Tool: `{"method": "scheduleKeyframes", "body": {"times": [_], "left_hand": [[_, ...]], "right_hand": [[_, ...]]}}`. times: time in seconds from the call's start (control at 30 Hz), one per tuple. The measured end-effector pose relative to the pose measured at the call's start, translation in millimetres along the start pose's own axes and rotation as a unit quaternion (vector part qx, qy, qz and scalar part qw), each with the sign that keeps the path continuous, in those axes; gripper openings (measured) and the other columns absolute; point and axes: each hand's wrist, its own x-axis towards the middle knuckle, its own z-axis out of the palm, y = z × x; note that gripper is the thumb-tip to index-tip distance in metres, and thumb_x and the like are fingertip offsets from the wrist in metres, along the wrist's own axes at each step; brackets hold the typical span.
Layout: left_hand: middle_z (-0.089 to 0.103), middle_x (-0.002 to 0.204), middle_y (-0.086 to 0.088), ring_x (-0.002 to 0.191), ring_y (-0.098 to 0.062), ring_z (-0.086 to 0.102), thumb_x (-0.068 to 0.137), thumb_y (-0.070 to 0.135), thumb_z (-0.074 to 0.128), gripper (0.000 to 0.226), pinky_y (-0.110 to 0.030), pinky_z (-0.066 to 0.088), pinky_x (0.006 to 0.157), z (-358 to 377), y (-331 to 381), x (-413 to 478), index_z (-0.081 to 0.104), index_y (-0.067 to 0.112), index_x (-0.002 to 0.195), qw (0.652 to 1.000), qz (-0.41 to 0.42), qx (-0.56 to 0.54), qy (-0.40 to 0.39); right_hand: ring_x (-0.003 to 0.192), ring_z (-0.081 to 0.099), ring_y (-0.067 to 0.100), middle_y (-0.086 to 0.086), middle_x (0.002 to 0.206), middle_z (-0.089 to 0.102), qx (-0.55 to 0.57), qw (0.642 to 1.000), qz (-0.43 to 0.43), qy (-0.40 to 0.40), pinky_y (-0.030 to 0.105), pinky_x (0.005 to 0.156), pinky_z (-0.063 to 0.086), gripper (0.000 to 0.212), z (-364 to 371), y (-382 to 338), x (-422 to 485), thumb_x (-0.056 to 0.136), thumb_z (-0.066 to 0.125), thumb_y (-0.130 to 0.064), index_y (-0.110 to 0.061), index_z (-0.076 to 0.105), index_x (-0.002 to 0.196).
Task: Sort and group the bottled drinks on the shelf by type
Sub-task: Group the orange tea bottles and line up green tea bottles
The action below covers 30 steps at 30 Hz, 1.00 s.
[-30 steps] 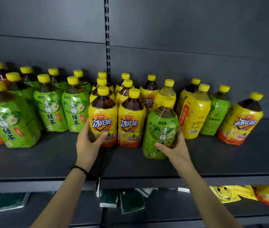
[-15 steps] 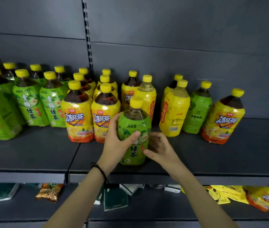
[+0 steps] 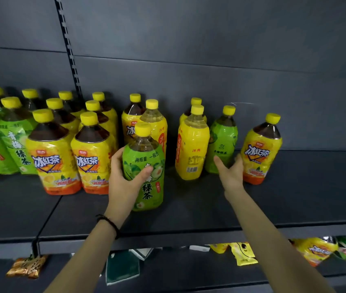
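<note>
left hand (image 3: 125, 182) wraps green tea bottle (image 3: 146, 187) at mid-label, at shelf (image 3: 294, 197) front, ahead of the yellow rows | right hand (image 3: 230, 174) spread wide, holding nothing, fingertips by iced tea bottle (image 3: 260, 151) | handling: full, likely heavy; film label looks slick; grip the waist, not the cap

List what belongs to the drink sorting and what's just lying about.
Job: green tea bottle gripped by left hand; right hand; iced black tea bottles; pale yellow bottles; green tea group.
Lying about, lower shelf: yellow snack packets; orange packet; dark green packs.
</note>
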Motion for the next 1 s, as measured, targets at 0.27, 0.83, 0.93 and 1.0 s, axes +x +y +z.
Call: {"method": "scheduleKeyframes", "body": {"times": [0.27,0.83,0.93,1.0], "left_hand": [[0.057,0.124,0.001,0.111,-0.013,0.059,0.059,0.052,0.075,0.081,-0.047,0.053,0.09,9,-5,3,0.04,0.029,0.129,1.0,-0.008,0.009,0.018],[0.057,0.121,0.008,0.103,0.0,0.06,0.061,0.044,0.081,0.075,-0.026,0.053,0.08,10,0,-1,0.039,0.043,0.124,0.999,-0.031,-0.015,-0.007],[0.053,0.13,0.004,0.112,-0.003,0.057,0.07,0.032,0.071,0.078,-0.027,0.053,0.087,7,0,-3,0.031,0.037,0.137,0.999,-0.03,-0.02,-0.032],[0.048,0.134,0.009,0.114,0.005,0.053,0.07,0.028,0.072,0.086,-0.019,0.052,0.085,2,-1,-5,0.026,0.038,0.141,0.998,-0.02,-0.004,-0.054]], "right_hand": [[0.128,0.042,0.027,0.012,0.138,0.042,-0.119,0.989,-0.082,0.037,0.045,0.105,0.04,0.102,13,-3,28,0.062,0.087,-0.034,-0.01,0.025,0.14],[0.118,0.056,0.014,-0.004,0.125,0.06,0.054,0.971,-0.015,-0.231,0.031,0.092,0.05,0.087,-68,7,-21,0.053,0.091,-0.028,-0.031,0.047,0.128],[0.123,0.053,0.013,-0.012,0.123,0.062,0.062,0.938,0.001,-0.342,0.03,0.096,0.045,0.077,-85,4,-35,0.061,0.078,-0.019,-0.042,0.043,0.126],[0.123,0.05,0.008,-0.014,0.13,0.053,0.061,0.94,-0.018,-0.335,0.029,0.096,0.045,0.091,-84,4,-49,0.059,0.073,-0.024,-0.047,0.028,0.135]]}}
